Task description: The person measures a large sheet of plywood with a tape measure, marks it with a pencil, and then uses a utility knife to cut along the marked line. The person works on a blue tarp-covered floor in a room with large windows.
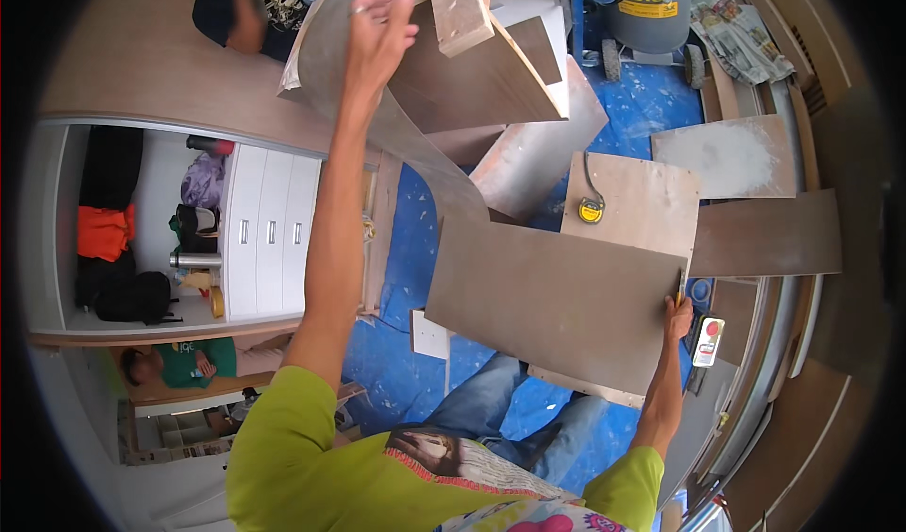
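Between the hands bows a long laminate sheet: left hand grips its far end, right hand pinches its near edge.

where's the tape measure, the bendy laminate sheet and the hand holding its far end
tape measure (591, 211): head view, on its round yellow case.
laminate sheet (557, 301): head view, on the flat brown lower part.
left hand (377, 36): head view, on the back of the hand gripping the sheet's raised end.

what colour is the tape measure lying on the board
Yellow, with a dark centre; the tape measure shows clearly in the head view, on a pale brown board.
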Tool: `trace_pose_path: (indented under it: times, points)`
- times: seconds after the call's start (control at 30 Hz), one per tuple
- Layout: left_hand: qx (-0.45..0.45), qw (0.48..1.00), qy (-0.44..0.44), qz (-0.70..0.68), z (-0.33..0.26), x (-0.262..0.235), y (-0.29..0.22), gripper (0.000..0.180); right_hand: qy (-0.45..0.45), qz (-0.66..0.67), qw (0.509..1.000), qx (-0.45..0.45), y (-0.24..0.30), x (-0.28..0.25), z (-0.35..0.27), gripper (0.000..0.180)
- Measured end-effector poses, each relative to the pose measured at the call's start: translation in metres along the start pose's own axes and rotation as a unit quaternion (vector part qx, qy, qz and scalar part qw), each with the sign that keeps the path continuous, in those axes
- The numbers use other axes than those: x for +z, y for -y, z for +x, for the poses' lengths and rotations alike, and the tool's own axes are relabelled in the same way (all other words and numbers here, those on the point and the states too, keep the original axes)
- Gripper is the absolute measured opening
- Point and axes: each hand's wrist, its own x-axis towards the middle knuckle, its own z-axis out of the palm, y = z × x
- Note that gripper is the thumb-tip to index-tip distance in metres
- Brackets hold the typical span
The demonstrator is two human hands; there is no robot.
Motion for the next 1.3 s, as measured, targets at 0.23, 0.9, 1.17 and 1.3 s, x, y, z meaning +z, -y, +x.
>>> trace_pose_path:
  times: [0.23, 0.9, 1.17, 1.3]
  points:
    - [-0.202, 0.932, 0.136, -0.267, 0.013, 0.047, 0.020, 0.054, 0.017, 0.024, 0.999, 0.015, -0.001, -0.002, 0.000, 0.044]
    - [-0.314, 0.838, 0.276, -0.351, -0.461, 0.036, -0.060, 0.090, 0.087, 0.076, 0.993, 0.035, 0.012, 0.000, -0.002, 0.049]
    - [-0.471, 0.731, 0.348, -0.351, -0.595, 0.106, 0.040, 0.084, 0.091, -0.001, 0.996, 0.014, -0.011, -0.003, 0.008, 0.059]
    - [-0.490, 0.706, 0.389, -0.333, -0.627, 0.151, 0.108, 0.079, 0.088, 0.014, 0.996, 0.008, 0.001, -0.009, 0.003, 0.059]
